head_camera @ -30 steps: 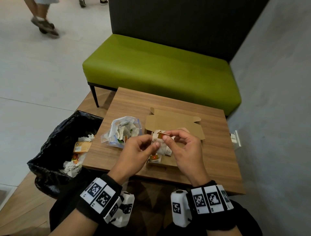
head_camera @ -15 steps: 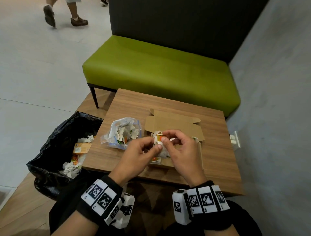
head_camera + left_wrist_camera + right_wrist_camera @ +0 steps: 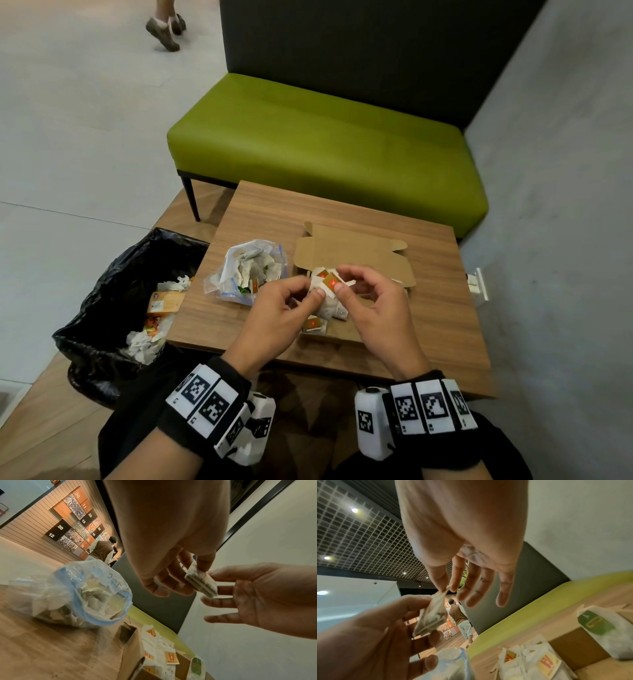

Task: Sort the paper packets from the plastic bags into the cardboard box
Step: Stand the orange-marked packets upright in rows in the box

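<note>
Bin bag [image 3: 102, 291] sits left of cardboard box [image 3: 356, 250], off the worktop [image 3: 435, 308]. Plastic bag [image 3: 246, 270] w/ packets lies just left of box. Over box, my left hand [image 3: 277, 315] & right hand [image 3: 373, 308] both pinch one paper packet [image 3: 330, 281]; more packets inside box.

A small paper packet [image 3: 329, 281], white with an orange label, is held up over the open cardboard box [image 3: 356, 251]. More white packets [image 3: 313, 323], some with orange labels, lie inside the box. Left of the box, a clear plastic bag [image 3: 245, 269] with a blue rim lies open on its side, stuffed with pale packets.
</note>
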### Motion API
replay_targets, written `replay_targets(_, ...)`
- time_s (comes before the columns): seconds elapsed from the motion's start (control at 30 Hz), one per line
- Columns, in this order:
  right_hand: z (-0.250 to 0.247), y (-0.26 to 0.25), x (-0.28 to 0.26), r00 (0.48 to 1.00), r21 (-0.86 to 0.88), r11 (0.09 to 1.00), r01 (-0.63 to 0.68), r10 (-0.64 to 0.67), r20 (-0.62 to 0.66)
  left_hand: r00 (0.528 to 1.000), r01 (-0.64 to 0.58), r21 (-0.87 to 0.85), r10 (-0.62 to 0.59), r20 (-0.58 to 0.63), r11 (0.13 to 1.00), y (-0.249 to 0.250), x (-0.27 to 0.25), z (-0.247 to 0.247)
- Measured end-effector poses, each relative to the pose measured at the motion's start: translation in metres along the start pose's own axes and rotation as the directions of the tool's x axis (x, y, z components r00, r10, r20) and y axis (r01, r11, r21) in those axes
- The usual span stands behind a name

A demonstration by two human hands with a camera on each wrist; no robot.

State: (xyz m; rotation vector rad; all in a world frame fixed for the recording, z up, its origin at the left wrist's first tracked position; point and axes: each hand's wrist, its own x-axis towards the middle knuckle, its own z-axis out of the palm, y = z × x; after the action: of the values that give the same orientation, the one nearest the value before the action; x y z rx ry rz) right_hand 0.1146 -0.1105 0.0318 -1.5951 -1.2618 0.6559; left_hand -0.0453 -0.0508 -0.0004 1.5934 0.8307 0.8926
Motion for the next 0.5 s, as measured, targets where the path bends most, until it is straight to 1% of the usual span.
replay_targets(0.1, 0.0, 0.002, 0.002, 0.998, 0.014, 1.0, 0.022, -0.021, -0.054, 1.0, -0.003, 0.003, 0.002, 0.01, 1.0, -0.001, -0.001, 0.002)
replay_targets(0.2, 0.001, 0.004, 0.002, 0.988, 0.04, 0.998, 0.051, -0.044, -0.148, 0.998, 0.017, -0.008, -0.018, -0.052, 1.0, -0.003, 0.0, 0.003)
replay_targets(0.27, 0.001, 0.005, 0.001, 0.982, 0.104, 0.994, 0.033, -0.013, -0.187, 0.994, 0.043, -0.051, -0.048, -0.095, 0.998, -0.002, 0.0, 0.005)
replay_targets(0.37, 0.005, 0.007, -0.001, 0.986, 0.215, 0.976, -0.041, 0.075, -0.15, 0.993, 0.06, -0.087, -0.068, -0.094, 0.994, -0.001, 0.0, 0.007)
replay_targets(0.5, 0.011, 0.009, -0.004, 0.981, 0.285, 0.95, -0.124, 0.161, -0.11, 0.998, 0.052, -0.078, -0.055, -0.04, 0.996, 0.0, -0.001, 0.009)
